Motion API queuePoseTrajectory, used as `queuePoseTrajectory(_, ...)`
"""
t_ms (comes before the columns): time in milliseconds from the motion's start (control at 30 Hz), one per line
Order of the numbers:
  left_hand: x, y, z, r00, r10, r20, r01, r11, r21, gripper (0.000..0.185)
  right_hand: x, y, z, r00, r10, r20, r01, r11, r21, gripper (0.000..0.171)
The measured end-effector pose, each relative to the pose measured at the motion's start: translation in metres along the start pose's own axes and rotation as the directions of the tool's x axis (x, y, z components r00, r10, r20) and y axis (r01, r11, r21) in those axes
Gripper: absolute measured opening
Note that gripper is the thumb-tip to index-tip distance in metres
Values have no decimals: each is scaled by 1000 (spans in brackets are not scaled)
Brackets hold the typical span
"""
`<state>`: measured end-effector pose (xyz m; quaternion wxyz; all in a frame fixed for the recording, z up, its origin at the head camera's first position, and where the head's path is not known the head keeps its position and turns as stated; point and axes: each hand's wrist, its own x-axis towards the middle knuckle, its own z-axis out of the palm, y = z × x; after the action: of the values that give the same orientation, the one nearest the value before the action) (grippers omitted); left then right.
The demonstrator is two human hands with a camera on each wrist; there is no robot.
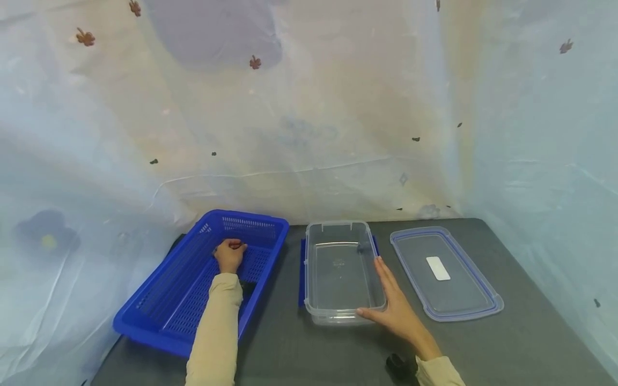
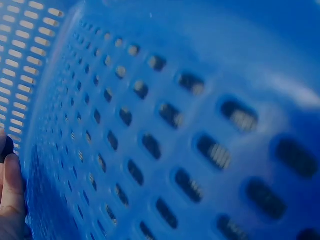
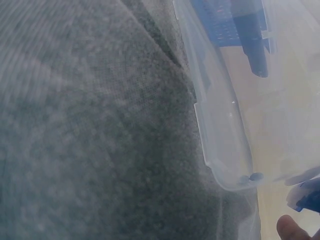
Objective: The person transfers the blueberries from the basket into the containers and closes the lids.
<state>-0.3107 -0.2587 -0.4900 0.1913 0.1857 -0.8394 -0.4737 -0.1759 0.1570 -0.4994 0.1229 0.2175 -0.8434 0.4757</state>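
Note:
In the head view my left hand point(image 1: 229, 256) reaches down into a blue perforated plastic basket point(image 1: 126, 323), fingers curled. The left wrist view shows a small dark thing point(image 2: 6, 148) pinched at the fingertips; its kind is not clear. My right hand point(image 1: 397, 308) rests against a clear plastic food container point(image 1: 338, 279), its fingers straight along the right side and the thumb at the front rim. Blue side flaps point(image 1: 302, 273) hang from the container, which stands without its lid. At the right wrist view's lower edge, one fingertip point(image 3: 291, 229) shows near the container.
To the right of the container lies its clear lid point(image 1: 410, 257) with a blue-grey seal and a white label point(image 1: 438, 268). All stand on a dark grey table point(image 1: 285, 354). A pale patterned plastic sheet point(image 1: 338, 134) hangs behind and at both sides.

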Motion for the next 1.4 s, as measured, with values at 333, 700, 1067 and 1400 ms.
queuePoseTrajectory(333,-6,6,6,999,-19,-46,16,998,-61,27,1,2,-1,1000,7,-7,-7,1000,-6,114)
queuePoseTrajectory(700,2,19,-4,996,35,-86,-41,996,-76,27,1,3,0,1000,-6,2,6,1000,-17,114)
queuePoseTrajectory(1067,7,51,-27,996,88,13,-87,992,-87,31,2,0,-6,999,18,32,-17,999,-51,115)
queuePoseTrajectory(1400,-2,82,-34,979,159,131,-136,977,-165,31,10,-7,-15,995,24,101,-14,995,-103,113)
